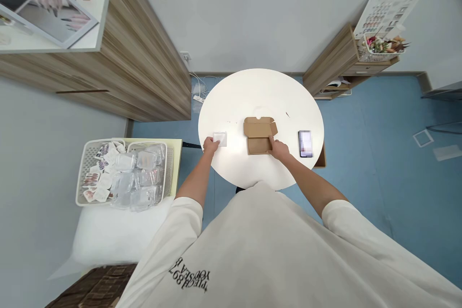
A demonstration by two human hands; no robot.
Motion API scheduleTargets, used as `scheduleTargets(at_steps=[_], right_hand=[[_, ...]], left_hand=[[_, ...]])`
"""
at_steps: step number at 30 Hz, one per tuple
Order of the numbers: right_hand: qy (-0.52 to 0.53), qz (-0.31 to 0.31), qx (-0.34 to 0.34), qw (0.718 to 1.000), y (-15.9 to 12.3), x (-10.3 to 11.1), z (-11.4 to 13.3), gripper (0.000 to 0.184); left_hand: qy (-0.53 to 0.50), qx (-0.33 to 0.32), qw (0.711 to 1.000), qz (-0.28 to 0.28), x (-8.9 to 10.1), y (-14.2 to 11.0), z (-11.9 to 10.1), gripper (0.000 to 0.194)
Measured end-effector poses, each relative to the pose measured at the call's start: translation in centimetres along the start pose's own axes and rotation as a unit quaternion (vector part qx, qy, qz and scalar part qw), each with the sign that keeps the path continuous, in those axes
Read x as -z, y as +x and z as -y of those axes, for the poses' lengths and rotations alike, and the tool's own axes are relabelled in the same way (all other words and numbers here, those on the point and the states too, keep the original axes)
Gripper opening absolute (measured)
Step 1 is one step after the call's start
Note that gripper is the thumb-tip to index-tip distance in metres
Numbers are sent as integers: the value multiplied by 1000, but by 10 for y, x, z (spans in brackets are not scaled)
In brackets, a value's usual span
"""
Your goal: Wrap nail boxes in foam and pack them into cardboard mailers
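On the round white table [260, 89], a small brown cardboard box [259, 146] lies with its lid folded back, and its inside looks bare. My right hand [279, 149] grips the box's right side wall, with the thumb or a finger over the edge. At the table's left edge, my left hand [210, 145] pinches the near left corner of a small, flat, whitish see-through packet [221, 137]. What the packet contains is too small to tell. The fingers under each edge are partly hidden.
A phone [305, 143] lies at the table's right. To the left, white baskets [82, 168] hold many clear packets and printed cards on a side table [176, 159]. A wooden cabinet [155, 53] stands back left, a low shelf [334, 57] back right. Cables [202, 84] run along the floor.
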State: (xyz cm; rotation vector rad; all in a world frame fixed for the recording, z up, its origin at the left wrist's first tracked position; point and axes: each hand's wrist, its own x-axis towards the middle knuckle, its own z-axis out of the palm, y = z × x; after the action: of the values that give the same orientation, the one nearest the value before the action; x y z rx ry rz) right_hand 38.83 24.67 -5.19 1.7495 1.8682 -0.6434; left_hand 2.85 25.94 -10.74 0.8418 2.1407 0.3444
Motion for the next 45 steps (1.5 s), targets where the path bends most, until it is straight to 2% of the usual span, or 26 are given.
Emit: scheduleTargets(at_steps=[3,6,10,12,13,16,19,23,27,31,34,40,45], right_hand=[[6,2,-1,1000,0,0,0,86],[13,2,0,1000,-1,1,0,85],[29,-9,6,1000,-3,1,-1,83],[37,-10,10,999,-3,1,-2,83],[40,-11,12,999,-3,1,-3,83],[45,-18,15,999,-3,1,-4,84],[49,-25,17,998,-3,0,-5,83],[64,-33,22,997,-2,-1,-7,80],[75,-32,24,996,-1,-4,-10,79],[77,-32,28,996,0,-4,-12,80],[76,-27,31,996,0,-5,-12,81],[70,-29,34,997,2,-6,-13,83],[58,-40,49,996,-6,-9,-16,87]], left_hand=[[-20,-34,999,11,2,-12,-4,29],[-83,-89,992,44,2,-28,-15,28],[-168,-197,953,155,-6,-55,-42,27],[-141,-251,936,204,-16,-69,-60,27],[-102,-267,936,206,-23,-75,-68,26],[68,-296,937,175,-50,-91,-89,23],[202,-313,913,166,-81,-99,-100,25],[280,-322,889,168,-114,-103,-106,33],[322,-336,866,182,-130,-105,-110,30],[337,-379,854,119,-136,-114,-111,26],[335,-387,856,69,-138,-122,-109,30],[294,-337,894,31,-131,-132,-105,33],[167,-272,947,-40,-114,-120,-104,32]])
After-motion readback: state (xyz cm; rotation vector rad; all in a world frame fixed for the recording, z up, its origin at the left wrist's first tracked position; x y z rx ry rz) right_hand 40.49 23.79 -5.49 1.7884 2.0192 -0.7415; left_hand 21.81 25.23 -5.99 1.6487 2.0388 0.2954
